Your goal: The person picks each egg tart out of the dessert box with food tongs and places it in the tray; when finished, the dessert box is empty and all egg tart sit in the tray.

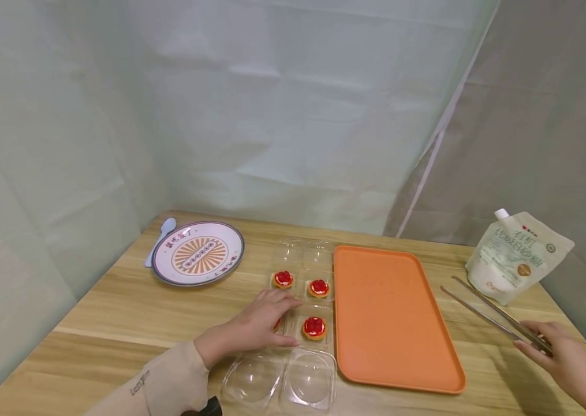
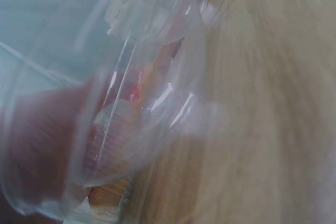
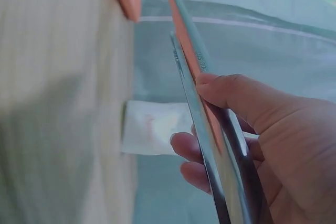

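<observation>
In the head view, my left hand (image 1: 261,323) lies over the near clear plastic container (image 1: 330,335), its thumb apart from the other fingers. It partly hides one tart; another red-topped tart (image 1: 314,328) sits in the compartment to its right. The container's transparent lid (image 1: 309,381) lies folded out toward me and fills much of the left wrist view. Behind it, a second clear container (image 1: 300,271) bears two tarts (image 1: 283,279). At the right, my right hand (image 1: 557,349) grips metal tongs (image 1: 500,315), whose tips are apart with nothing between them.
An orange tray (image 1: 391,318) lies right of the containers. A standing pouch (image 1: 516,260) with a white cap is at the back right. On the left are a patterned plate (image 1: 199,254) and a light blue spoon (image 1: 168,225). Cloth curtains (image 1: 293,115) hang around the wooden table.
</observation>
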Available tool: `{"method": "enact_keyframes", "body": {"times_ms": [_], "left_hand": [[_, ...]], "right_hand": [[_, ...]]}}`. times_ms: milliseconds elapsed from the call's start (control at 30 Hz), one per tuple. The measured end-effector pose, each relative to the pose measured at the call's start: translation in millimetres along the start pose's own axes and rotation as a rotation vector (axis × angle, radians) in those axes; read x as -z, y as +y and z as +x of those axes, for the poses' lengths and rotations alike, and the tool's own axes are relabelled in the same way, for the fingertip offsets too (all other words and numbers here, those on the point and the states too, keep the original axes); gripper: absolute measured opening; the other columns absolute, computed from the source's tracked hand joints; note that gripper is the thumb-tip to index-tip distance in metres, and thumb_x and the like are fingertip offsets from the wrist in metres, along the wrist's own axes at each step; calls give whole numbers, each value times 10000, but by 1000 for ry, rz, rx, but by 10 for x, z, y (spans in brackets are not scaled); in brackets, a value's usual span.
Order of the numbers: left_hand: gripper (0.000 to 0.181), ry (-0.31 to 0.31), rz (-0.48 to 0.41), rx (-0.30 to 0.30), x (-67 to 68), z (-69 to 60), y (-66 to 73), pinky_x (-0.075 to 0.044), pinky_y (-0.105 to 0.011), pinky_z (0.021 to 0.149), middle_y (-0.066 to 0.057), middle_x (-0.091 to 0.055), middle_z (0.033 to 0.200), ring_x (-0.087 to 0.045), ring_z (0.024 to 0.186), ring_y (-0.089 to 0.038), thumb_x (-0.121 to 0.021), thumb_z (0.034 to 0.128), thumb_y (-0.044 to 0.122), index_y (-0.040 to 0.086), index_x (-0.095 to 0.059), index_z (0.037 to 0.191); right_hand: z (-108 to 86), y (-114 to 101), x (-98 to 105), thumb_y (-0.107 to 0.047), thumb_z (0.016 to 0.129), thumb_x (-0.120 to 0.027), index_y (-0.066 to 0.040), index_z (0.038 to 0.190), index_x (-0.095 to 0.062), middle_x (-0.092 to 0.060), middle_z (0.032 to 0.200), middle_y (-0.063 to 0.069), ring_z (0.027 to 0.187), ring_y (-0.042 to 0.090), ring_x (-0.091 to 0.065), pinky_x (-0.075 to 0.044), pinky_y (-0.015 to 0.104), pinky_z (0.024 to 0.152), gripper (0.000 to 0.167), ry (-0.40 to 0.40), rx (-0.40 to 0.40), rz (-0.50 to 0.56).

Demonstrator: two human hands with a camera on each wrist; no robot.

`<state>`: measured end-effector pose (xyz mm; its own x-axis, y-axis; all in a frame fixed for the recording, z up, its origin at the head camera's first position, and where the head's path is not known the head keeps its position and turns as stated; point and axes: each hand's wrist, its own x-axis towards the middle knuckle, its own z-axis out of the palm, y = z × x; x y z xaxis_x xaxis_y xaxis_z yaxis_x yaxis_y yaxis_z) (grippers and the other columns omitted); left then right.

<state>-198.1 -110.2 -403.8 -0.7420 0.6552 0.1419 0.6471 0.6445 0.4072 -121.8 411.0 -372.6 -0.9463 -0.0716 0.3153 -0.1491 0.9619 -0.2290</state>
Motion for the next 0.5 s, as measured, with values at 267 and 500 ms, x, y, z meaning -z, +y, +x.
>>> {"method": "enact_keyframes", "body": {"times_ms": [267,500], "left_hand": [[705,6,1,-4,-1,-11,-14,-256,-579,1151,-126,-510,1396,-416,1333,-346,-762,772,416,82,-521,1345],[708,12,20,-16,0,-1,-10,-295,-522,1146,-132,-504,1405,-426,1326,-332,-764,765,417,91,-524,1345]], "right_hand": [[19,-179,163,-153,779,-779,30,983,-664,-540,787,12,628,-96,-313,-301,196,490,297,92,68,-13],[23,-457,289,-144,729,-816,-48,997,-680,-507,796,-67,625,-92,-317,-272,165,484,317,122,128,-8]]}}
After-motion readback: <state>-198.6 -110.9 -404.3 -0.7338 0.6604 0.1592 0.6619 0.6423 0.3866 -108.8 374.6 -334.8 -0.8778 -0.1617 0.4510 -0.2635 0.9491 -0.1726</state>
